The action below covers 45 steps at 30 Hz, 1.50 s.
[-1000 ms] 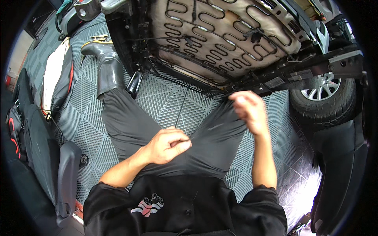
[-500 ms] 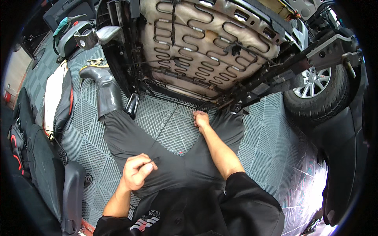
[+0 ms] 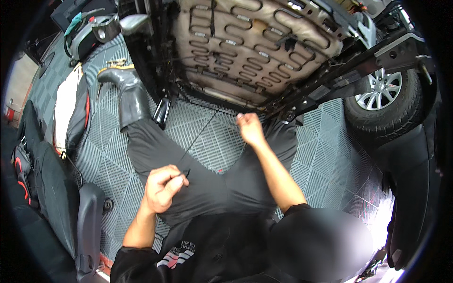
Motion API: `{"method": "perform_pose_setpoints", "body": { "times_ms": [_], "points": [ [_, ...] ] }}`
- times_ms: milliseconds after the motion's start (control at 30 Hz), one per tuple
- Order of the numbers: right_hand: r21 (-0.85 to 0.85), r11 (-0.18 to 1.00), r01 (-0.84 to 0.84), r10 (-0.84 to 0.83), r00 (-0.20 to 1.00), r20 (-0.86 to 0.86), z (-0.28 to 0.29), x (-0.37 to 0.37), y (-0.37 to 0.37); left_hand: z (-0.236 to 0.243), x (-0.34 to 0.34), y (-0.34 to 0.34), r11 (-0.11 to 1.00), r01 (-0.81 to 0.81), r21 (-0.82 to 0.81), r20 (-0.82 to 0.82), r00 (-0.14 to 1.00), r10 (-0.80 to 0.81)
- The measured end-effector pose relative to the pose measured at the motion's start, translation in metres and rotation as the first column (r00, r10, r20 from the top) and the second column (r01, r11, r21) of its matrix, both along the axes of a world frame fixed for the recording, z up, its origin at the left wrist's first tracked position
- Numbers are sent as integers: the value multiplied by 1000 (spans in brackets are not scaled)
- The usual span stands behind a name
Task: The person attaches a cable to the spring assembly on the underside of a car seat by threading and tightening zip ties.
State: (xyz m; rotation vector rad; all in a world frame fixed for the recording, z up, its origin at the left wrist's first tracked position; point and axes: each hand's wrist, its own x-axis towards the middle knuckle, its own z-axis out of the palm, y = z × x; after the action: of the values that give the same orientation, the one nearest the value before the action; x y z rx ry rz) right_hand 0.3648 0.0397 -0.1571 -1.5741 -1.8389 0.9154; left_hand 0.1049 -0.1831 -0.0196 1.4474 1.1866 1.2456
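The upturned underside of a car seat [image 3: 226, 82] stands in front of me, with bent wire springs over a stained beige pad and a black metal frame. My left hand [image 3: 162, 189] is closed in a pinch above my thigh, on the end of a thin black cord [image 3: 202, 131]. The cord runs taut up to the seat's near lower edge. Just below that edge, my right hand [image 3: 251, 130] is raised with its fingers curled together. What lies between those fingers, if anything, is too small to tell.
Grey grid tiles [image 3: 184, 125] cover the floor. A wheel with a tyre [image 3: 396, 118] is at the right, beyond the seat's metal rail [image 3: 349, 78]. Black seat parts [image 3: 45, 188] stand along the left, near a white-and-black cover [image 3: 68, 106]. My boot [image 3: 132, 96] rests beside the seat.
My right hand has risen a little toward the seat's lower edge. The left hand keeps its pinch on the cord, slightly higher. The whole view has shifted a little.
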Motion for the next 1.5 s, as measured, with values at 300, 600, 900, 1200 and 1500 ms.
{"method": "perform_pose_setpoints", "body": {
  "times_ms": [300,600,900,1200,1500],
  "points": [
    [-291,957,6,-44,991,-124,91,70,3,-2,4,16,998,58,20,34,998,-59],
    [-608,709,-357,-367,550,-750,90,72,7,-10,2,15,1000,1,-18,43,999,0],
    [-536,681,-499,-321,454,-831,56,69,0,-74,23,82,922,148,-357,546,834,78],
    [-567,697,-439,-415,398,-818,36,56,-10,-105,151,184,959,-31,-281,139,988,72],
    [-596,750,-288,-349,592,-726,24,55,-3,-108,155,194,955,-65,-291,281,948,150]
  ]
}}
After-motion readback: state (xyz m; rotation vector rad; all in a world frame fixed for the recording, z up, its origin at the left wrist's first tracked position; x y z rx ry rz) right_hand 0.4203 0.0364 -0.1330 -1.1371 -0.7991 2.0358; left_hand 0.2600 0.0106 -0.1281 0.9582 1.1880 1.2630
